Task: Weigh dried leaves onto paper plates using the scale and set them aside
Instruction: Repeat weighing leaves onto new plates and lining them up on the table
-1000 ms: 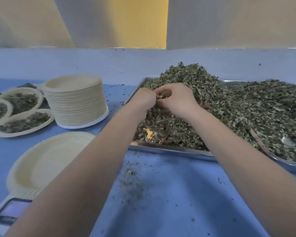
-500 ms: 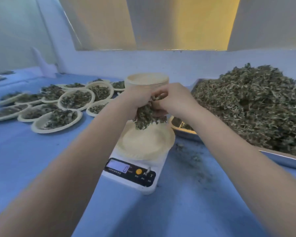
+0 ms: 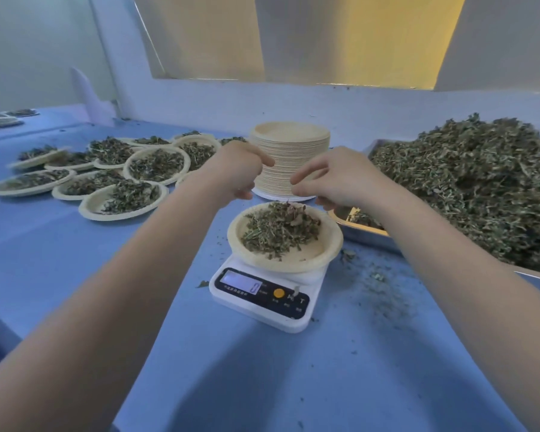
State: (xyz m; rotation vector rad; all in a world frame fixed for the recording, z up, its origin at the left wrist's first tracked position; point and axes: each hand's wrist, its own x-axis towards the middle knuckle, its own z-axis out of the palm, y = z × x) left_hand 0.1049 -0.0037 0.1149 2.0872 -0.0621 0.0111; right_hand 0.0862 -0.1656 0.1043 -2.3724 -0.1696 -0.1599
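Both hands over paper plate (image 3: 331, 244) on scale (image 3: 264, 291), centre of tabletop (image 3: 60, 254). Left hand (image 3: 237, 173) & right hand (image 3: 337, 179) apart, fingers loosely spread, holding nothing; dried leaves (image 3: 281, 229) lie in plate. Probably let go so display reads true wt. Tray (image 3: 365, 235) w/ leaf heap at right edge, near for top-up. Filled plates (image 3: 128, 198) grouped far left, out of way; plate stack (image 3: 290, 157) behind scale.

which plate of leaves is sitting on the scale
The filled plate directly below both hands, resting on the white scale. The other filled plates lie on the blue table to the left.
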